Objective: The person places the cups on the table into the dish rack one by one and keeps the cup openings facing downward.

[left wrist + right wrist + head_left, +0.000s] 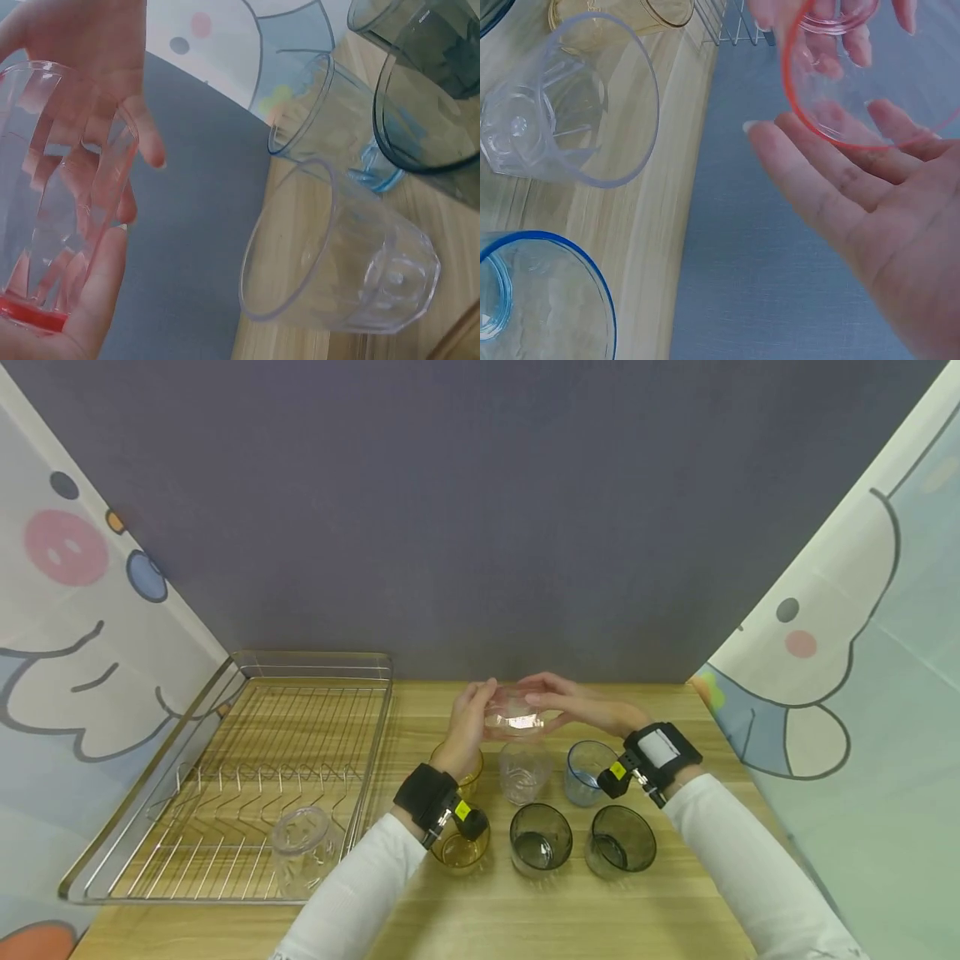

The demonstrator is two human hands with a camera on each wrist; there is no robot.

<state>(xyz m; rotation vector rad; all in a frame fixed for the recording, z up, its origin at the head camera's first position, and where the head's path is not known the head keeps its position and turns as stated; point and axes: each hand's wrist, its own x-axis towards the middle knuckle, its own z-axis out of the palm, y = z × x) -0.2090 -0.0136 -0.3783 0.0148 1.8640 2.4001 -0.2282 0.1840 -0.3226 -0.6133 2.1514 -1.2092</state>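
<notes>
A clear drinking glass with a pink tint lies sideways in the air between both hands, above the far part of the table. My left hand grips it at the base, where a red band shows in the left wrist view. At its rim is my right hand, with fingers stretched out along the glass in the right wrist view. Just below the hands stand a clear glass, a blue glass and an amber glass partly hidden by the left wrist.
Nearer on the wooden table stand another amber glass and two dark grey glasses, one in the middle and one at right. A wire dish rack at left holds an upside-down clear glass. A grey panel rises behind.
</notes>
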